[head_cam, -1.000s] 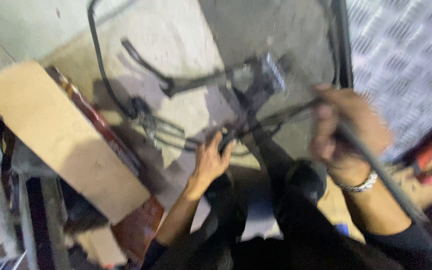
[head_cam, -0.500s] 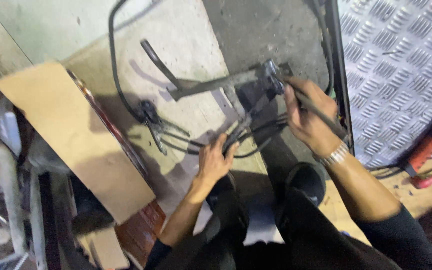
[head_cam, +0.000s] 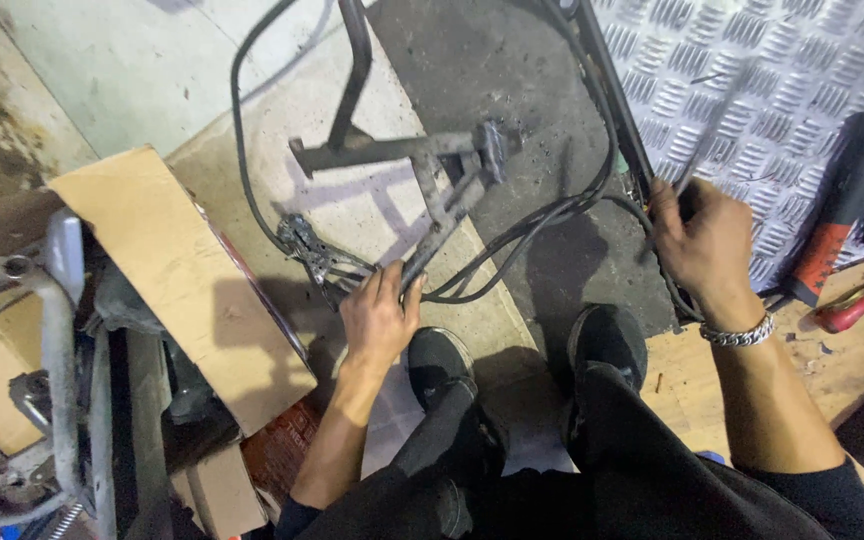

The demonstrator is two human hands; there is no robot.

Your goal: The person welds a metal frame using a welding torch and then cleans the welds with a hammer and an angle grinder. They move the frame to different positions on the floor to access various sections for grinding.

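While the metal bracket (head_cam: 422, 165) is steadied at its lower leg by the closed left hand (head_cam: 377, 320), a thin rod (head_cam: 704, 140) is gripped by the right hand (head_cam: 704, 245); cables (head_cam: 542, 220) beside the bracket could be snagged.

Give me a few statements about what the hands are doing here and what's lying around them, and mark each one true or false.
1. The left hand grips the lower end of a grey metal frame. True.
2. The right hand is empty. False: it holds a thin rod.
3. A bracelet sits on the right wrist. True.
4. A sheet of cardboard covers the black shoes. False: it lies to the left, clear of them.
5. A red-handled tool lies at the right edge. True.
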